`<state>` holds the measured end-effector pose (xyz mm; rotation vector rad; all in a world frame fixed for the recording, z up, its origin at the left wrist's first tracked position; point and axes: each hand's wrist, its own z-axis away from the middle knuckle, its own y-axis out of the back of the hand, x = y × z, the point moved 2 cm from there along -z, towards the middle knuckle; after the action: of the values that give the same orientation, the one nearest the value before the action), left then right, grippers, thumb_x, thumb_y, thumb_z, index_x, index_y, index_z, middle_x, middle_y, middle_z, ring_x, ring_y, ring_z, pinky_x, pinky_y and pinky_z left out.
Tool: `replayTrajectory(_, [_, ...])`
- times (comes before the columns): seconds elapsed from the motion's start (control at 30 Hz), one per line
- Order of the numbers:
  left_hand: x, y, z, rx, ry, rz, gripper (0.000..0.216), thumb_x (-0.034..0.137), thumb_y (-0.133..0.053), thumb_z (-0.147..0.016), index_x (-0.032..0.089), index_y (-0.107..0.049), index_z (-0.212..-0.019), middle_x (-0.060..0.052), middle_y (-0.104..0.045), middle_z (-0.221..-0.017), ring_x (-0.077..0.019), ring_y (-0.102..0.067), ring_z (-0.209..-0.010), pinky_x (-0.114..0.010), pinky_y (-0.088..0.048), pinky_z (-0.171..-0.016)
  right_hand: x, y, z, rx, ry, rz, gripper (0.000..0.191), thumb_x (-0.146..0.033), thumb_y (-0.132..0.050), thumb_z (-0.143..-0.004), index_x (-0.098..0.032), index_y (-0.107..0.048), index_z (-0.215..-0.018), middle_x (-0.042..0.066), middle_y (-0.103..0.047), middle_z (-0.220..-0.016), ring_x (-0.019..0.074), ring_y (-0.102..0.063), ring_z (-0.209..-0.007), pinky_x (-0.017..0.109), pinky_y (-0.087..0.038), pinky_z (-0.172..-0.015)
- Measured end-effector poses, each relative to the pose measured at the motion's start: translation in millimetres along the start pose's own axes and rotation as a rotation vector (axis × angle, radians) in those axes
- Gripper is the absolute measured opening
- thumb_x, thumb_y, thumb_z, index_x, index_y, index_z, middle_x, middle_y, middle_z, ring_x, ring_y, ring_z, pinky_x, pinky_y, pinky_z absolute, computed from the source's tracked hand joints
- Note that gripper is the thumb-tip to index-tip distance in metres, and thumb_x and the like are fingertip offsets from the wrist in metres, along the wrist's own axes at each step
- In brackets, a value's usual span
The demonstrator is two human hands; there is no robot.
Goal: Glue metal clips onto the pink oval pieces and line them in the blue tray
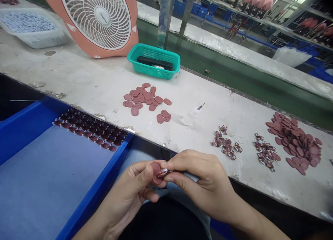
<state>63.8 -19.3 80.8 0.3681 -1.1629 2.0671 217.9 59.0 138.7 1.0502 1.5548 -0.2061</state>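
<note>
My left hand [140,181] pinches reddish-brown oval discs [155,168] between thumb and fingers, above my lap. Against them my right hand [195,174] grips a small brown figure piece [164,172] with a white spot, thumb and forefinger closed round it. The fingers partly cover both pieces, so how they join cannot be made out. On the bench ahead lies a loose pile of similar oval discs [142,96]. Small dark figure pieces [226,143] form a cluster to the right, with a second cluster [265,151] beyond it.
A large heap of discs [293,139] sits at the far right. A small pointed tool [200,107] lies mid-bench. Behind stand a green basket [154,73], an orange fan [101,18] and a white tub [47,39]. A blue tray [91,195] at left holds rows of brown pieces [91,127].
</note>
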Motion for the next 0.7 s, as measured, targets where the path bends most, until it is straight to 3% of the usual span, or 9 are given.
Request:
replayTrajectory(0.27, [0.5,-0.7,1.1,0.012,0.005,-0.001,0.034,0.049,-0.088,-0.064,0.017,-0.082,-0.075,-0.001,-0.064,-0.063,-0.01,-0.059,-0.058,-0.013,-0.05,-0.045,-3.2,2.4,-3.5,-0.049,0.055,0.03,0.017,-0.009,-0.067,-0.092,-0.017,-0.07,-0.107,0.001,-0.076,-0.086,0.0097,-0.07,-0.081,0.019,-0.056,-0.08])
replayTrajectory(0.7, [-0.4,-5.3,1.1,0.071,-0.06,-0.045,0.032,0.048,-0.086,-0.068,0.018,-0.081,-0.077,-0.002,-0.066,-0.067,-0.0107,-0.059,-0.062,-0.014,-0.049,-0.047,0.8,2.7,-2.6,-0.013,0.079,0.05,0.017,-0.012,-0.067,-0.092,-0.021,-0.07,-0.107,0.0,-0.077,-0.085,0.0114,-0.071,-0.077,0.022,-0.057,-0.076])
